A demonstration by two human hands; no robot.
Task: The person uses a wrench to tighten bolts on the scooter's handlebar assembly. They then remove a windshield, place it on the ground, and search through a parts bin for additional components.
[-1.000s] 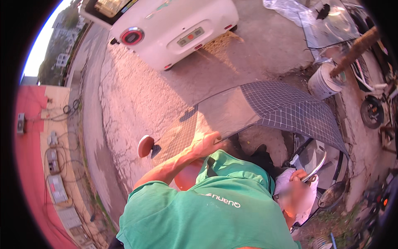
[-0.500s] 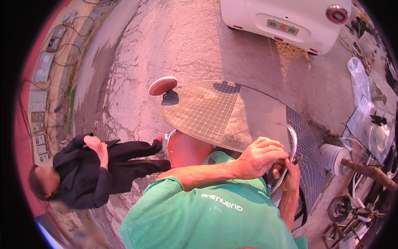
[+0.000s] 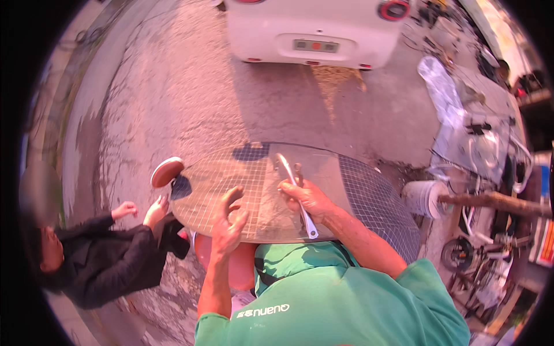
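A curved, shiny metal bar (image 3: 309, 222) with a small hole at its lower end is gripped in my right hand (image 3: 309, 199). The bar rises above the large oval board (image 3: 231, 164), which has grid-lined sections and lies in front of my body. Over the left half of the board, my left hand (image 3: 229, 222) is lifted, its fingers apart and nothing in them. Part of the bar is covered by my right fingers.
A person in dark clothes (image 3: 115, 254) stands at left, hands near the board. A round red-brown disc (image 3: 167, 172) sits by its left tip. A white car (image 3: 317, 29) is ahead. On the right are a bucket (image 3: 424, 199), a wooden pole (image 3: 496, 201) and plastic sheeting (image 3: 441, 92).
Both hands were together on the metal bar at the right; my left hand has let go and moved left. My right hand brought the bar to the middle. The person at left moved their hands apart.
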